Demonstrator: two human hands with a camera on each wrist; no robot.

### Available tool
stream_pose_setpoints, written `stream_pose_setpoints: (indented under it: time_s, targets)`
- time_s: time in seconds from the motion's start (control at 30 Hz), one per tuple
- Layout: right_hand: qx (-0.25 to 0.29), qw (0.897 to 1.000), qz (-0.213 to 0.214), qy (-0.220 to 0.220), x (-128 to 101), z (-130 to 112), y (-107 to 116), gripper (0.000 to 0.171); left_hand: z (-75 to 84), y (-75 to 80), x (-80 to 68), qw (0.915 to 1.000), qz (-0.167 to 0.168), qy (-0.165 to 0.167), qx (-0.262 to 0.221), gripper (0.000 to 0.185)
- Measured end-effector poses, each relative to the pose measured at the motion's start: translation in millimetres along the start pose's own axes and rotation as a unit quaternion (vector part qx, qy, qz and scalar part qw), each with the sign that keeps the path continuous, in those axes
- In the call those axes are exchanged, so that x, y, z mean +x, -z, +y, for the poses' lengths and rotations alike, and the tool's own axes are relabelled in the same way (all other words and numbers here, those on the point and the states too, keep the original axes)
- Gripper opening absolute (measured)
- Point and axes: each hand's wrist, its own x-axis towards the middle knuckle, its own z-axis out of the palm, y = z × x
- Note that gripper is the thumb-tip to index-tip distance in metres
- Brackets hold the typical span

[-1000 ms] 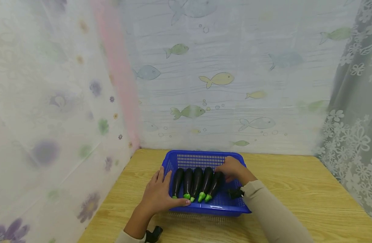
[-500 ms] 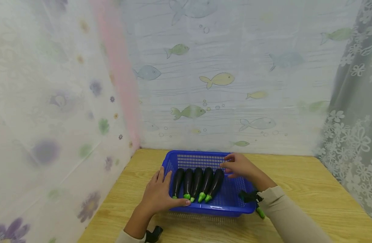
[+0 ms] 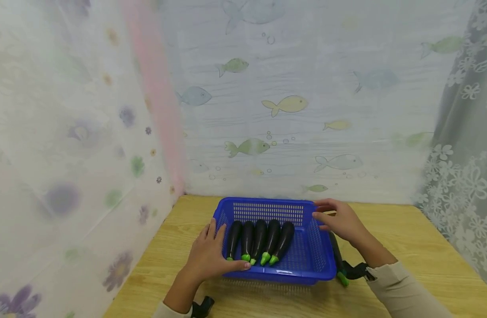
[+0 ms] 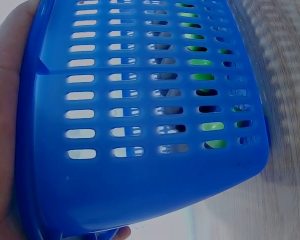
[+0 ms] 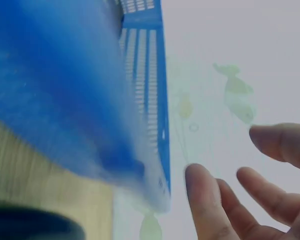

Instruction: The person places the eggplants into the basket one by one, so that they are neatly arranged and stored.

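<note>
A blue plastic basket [image 3: 283,273] with slotted walls stands on the table. Several dark eggplants [image 3: 261,240] lie side by side in its left and middle part, green caps toward the front. My left hand [image 3: 209,254] rests on the basket's near left corner, fingers spread along the side, thumb straight along the front rim. In the left wrist view it lies against the rim beside the slotted wall [image 4: 140,185]. My right hand [image 3: 342,223] is at the far right corner, fingers parted, holding nothing; the right wrist view shows its fingers [image 5: 207,200] apart from the basket.
Another eggplant [image 3: 336,251] lies on the wooden table [image 3: 402,251] just outside the basket's right wall, partly hidden by my right wrist's black strap mount [image 3: 354,270]. A fish-patterned curtain [image 3: 291,168] hangs behind the table, a flowered one [image 3: 88,185] at left.
My right hand has come out of the basket, away from the rightmost eggplant, and moved right past the rim. The eggplant outside has come into view. The left hand stays put.
</note>
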Motion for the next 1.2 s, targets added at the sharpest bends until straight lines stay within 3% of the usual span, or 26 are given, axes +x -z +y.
stream_pose_setpoints:
  time_s: [0.17,0.47,0.97,1.2]
  targets:
    - [-0.022,0.999,0.035,0.003,-9,13,14,0.054,0.6,1.6,-0.1,1.0000,0.003,-0.001,-0.003,0.141]
    - [-0.056,0.997,0.029,-0.039,-22,37,26,0.060,-2.8,-1.2,2.5,1.0000,0.001,0.005,0.003,0.144]
    - [-0.089,0.990,0.017,-0.105,-26,72,13,0.064,-2.5,-3.5,4.8,0.9999,0.005,-0.004,0.008,0.142]
    - [-0.084,0.988,0.006,-0.133,-21,78,5,0.080,-3.1,-3.5,3.8,1.0000,0.002,-0.002,0.003,0.142]
